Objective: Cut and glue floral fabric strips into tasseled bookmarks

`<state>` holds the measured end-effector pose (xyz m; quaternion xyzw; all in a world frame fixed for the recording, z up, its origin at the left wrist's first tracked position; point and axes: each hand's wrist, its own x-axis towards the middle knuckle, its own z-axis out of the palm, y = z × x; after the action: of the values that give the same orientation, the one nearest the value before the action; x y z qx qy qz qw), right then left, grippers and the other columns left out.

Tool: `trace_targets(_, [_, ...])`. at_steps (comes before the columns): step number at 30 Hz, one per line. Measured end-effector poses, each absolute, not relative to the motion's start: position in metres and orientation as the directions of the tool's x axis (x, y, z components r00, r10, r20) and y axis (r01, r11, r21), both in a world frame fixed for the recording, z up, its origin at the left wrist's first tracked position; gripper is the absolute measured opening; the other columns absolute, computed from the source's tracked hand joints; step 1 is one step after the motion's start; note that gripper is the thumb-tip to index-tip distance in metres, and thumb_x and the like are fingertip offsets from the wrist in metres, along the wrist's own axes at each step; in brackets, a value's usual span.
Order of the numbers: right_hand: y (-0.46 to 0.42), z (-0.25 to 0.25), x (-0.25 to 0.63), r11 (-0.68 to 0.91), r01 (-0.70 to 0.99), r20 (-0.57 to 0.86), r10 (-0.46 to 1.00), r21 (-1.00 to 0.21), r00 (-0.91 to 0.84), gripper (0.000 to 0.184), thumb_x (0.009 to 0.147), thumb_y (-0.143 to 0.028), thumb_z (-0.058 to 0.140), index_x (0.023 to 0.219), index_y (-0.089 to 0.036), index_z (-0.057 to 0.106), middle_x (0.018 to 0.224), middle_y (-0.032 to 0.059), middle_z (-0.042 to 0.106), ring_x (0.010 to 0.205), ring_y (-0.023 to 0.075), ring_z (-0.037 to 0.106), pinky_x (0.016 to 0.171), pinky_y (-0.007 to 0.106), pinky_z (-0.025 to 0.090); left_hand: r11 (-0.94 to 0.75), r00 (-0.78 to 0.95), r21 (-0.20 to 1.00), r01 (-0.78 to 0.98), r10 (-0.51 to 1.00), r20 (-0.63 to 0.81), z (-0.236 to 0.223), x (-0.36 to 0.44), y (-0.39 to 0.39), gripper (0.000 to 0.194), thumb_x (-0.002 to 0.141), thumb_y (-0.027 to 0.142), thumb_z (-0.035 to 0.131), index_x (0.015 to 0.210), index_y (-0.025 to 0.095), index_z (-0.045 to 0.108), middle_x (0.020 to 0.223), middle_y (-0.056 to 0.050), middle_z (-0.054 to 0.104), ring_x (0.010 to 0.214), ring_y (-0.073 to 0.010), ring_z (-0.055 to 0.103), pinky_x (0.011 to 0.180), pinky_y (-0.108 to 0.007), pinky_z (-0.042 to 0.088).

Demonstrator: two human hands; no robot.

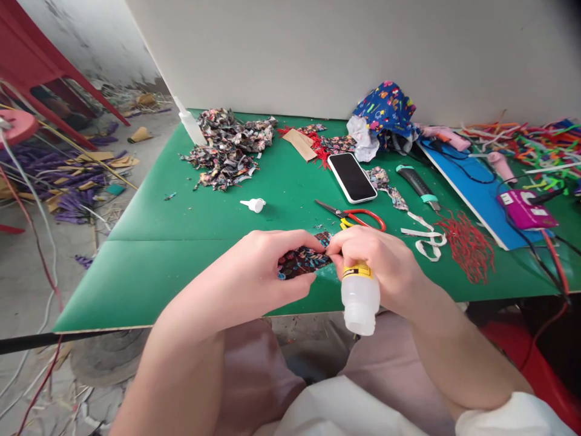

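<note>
Nearest the camera, white cloth (354,409) lies over the person's lap. From the left, a red plastic chair (40,45) stands beyond purple bundles (77,197) on the floor. On the green surface (149,260), at its far left, a translucent white bottle with a pointed nozzle (193,128) leans beside a crumpled heap of dark floral fabric (231,145). Nearer, a white nozzle cap (254,204) lies on its side.

At the near middle, the left hand (261,263) has its grip clamped on a dark patterned piece of fabric (304,260), thumb along the near edge, fingers along the far one. To the right, the right hand (374,248) has its grip closed around a translucent bottle with a yellow label (361,297), its fingertips at the fabric's right end. Just beyond lie red-handled scissors (370,217) and, farther, a white-edged phone with a black screen (351,175). Rightward follow a black-and-teal cutter (416,184), loose red strings (467,245), a flat blue board (476,194) and a magenta box (524,211) with cables.
</note>
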<state>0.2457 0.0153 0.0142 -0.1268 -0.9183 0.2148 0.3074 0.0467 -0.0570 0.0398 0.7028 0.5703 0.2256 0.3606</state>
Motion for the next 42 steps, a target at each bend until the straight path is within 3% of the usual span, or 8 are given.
trace_targets(5, [0.016,0.013,0.246,0.863,0.108,0.515,0.391,-0.494,-0.763,0.017,0.082,-0.012,0.056,0.087,-0.023,0.042,0.086,0.0007,0.061,0.081,0.0129,0.058,0.071,0.028,0.048,-0.085,0.255,0.771,0.632,0.961,-0.103,0.039,0.046,-0.056,0.028,0.079,0.02,0.053,0.103,0.032,0.06,0.077,0.009,0.063,0.061,-0.0073,0.051,0.053,-0.018,0.039])
trace_targets(13, [0.016,0.018,0.244,0.934,0.013,0.55,0.221,-0.357,-0.806,0.024,0.079,-0.005,0.058,0.09,-0.021,0.044,0.088,0.0022,0.064,0.095,0.0148,0.059,0.085,0.032,0.048,-0.062,0.242,0.78,0.622,0.963,-0.116,0.039,0.044,-0.056,0.023,0.079,0.023,0.055,0.101,0.027,0.061,0.076,0.009,0.063,0.059,-0.0059,0.049,0.055,-0.016,0.039])
trace_targets(17, [0.016,0.018,0.241,0.936,0.026,0.539,0.224,-0.351,-0.812,0.02,0.081,-0.005,0.056,0.089,-0.019,0.045,0.085,0.0029,0.063,0.089,0.0137,0.056,0.083,0.032,0.048,-0.067,0.249,0.772,0.633,0.961,-0.121,0.039,0.044,-0.055,0.022,0.079,0.025,0.054,0.1,0.027,0.061,0.076,0.008,0.063,0.058,-0.0064,0.049,0.055,-0.017,0.039])
trace_targets(21, [0.016,0.013,0.239,0.906,0.045,0.552,0.296,-0.422,-0.779,0.015,0.082,-0.01,0.054,0.085,-0.02,0.043,0.083,0.0027,0.061,0.08,0.013,0.053,0.075,0.032,0.048,-0.08,0.27,0.764,0.64,0.955,-0.127,0.039,0.046,-0.054,0.022,0.079,0.023,0.052,0.1,0.027,0.059,0.074,0.008,0.062,0.058,-0.0075,0.049,0.054,-0.019,0.038])
trace_targets(26, [0.015,0.008,0.239,0.831,0.125,0.516,0.447,-0.542,-0.731,0.022,0.079,-0.009,0.057,0.084,-0.023,0.041,0.084,-0.0008,0.061,0.08,0.0131,0.056,0.075,0.03,0.046,-0.093,0.277,0.763,0.64,0.954,-0.115,0.038,0.049,-0.055,0.021,0.08,0.022,0.05,0.101,0.025,0.055,0.078,0.005,0.062,0.063,-0.0095,0.053,0.057,-0.021,0.04])
trace_targets(33, [0.011,0.01,0.237,0.722,0.246,0.424,0.608,-0.646,-0.671,0.024,0.078,-0.012,0.06,0.083,-0.024,0.04,0.084,-0.0033,0.061,0.081,0.012,0.058,0.072,0.025,0.044,-0.15,0.268,0.749,0.646,0.963,-0.038,0.035,0.049,-0.056,0.026,0.082,0.027,0.053,0.108,0.025,0.053,0.096,0.0,0.064,0.077,-0.0137,0.059,0.068,-0.025,0.046])
trace_targets(37, [0.01,0.013,0.236,0.66,0.271,0.374,0.663,-0.701,-0.648,0.026,0.075,-0.012,0.063,0.083,-0.023,0.04,0.086,-0.0042,0.06,0.08,0.0105,0.058,0.07,0.023,0.043,-0.245,0.318,0.74,0.627,0.947,0.045,0.036,0.047,-0.057,0.025,0.084,0.025,0.055,0.108,0.026,0.054,0.115,0.0,0.057,0.095,-0.0143,0.057,0.079,-0.024,0.046])
trace_targets(42, [0.01,0.016,0.237,0.554,0.27,0.27,0.704,-0.787,-0.657,0.026,0.075,-0.014,0.062,0.086,-0.023,0.04,0.085,-0.0046,0.059,0.076,0.0095,0.06,0.067,0.022,0.044,-0.245,0.383,0.743,0.623,0.924,-0.017,0.037,0.046,-0.057,0.022,0.09,0.024,0.046,0.109,0.029,0.056,0.124,0.0,0.048,0.073,-0.0066,0.057,0.07,-0.02,0.046])
